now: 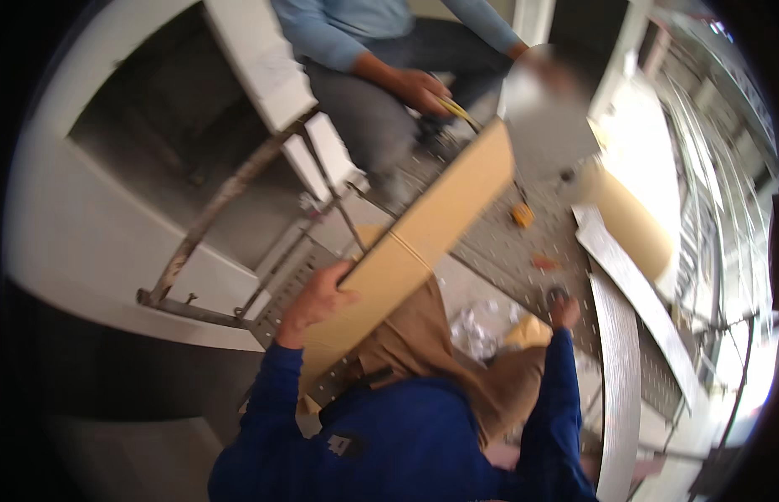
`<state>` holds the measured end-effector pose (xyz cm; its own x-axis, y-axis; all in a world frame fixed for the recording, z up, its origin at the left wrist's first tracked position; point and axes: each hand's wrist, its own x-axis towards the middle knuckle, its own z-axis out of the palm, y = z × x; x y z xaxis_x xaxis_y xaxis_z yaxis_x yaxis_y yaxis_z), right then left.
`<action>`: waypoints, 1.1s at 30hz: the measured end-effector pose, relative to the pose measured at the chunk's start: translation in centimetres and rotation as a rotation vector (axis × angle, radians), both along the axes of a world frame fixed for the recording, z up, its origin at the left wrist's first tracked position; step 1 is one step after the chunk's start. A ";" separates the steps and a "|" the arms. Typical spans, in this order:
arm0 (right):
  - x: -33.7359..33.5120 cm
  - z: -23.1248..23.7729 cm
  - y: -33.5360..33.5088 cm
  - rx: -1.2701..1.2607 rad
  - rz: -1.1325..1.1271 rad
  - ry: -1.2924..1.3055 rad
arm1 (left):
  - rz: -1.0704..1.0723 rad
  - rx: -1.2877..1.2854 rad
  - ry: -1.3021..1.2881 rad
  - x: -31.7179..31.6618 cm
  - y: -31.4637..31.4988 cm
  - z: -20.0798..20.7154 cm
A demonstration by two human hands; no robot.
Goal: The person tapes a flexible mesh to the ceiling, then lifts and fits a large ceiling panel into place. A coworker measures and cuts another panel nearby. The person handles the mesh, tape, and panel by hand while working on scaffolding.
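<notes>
My left hand (317, 303) grips the edge of a long, flat tan strip of board (423, 219), thumb on its face. The strip slants from my lap up toward a co-worker, with a thin crease or cord line across its middle. At the right, my right hand (564, 310) is closed low over the perforated metal platform (494, 230). A small dark round thing shows at its fingers, too blurred to name. Beyond the strip, a co-worker's hand (423, 90) holds a thin yellow tool (459, 112).
A yellow tape measure (522, 215) and a reddish object (544, 262) lie on the platform. Silvery strips (617, 360) and a tan roll (628, 219) are at the right. Crumpled clear plastic (481, 329) lies beside my knees. A rusty scaffold tube (214, 213) crosses at the left.
</notes>
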<state>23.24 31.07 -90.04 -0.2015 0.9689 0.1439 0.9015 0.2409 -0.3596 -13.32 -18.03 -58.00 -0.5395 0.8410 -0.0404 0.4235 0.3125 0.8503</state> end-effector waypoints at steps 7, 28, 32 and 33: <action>-0.1 -0.3 -0.9 0.286 -0.133 0.201 | -0.067 -0.059 0.078 0.4 -1.3 1.3; -14.2 32.0 -20.1 -0.707 0.682 1.836 | -0.100 -0.024 0.142 0.7 -1.9 5.4; -14.5 30.7 -17.1 -0.724 0.594 1.937 | -0.071 -0.120 0.183 -0.2 -4.0 4.9; -14.2 30.7 -16.3 -0.699 0.573 1.951 | -0.074 -0.127 0.184 -0.5 -4.7 4.5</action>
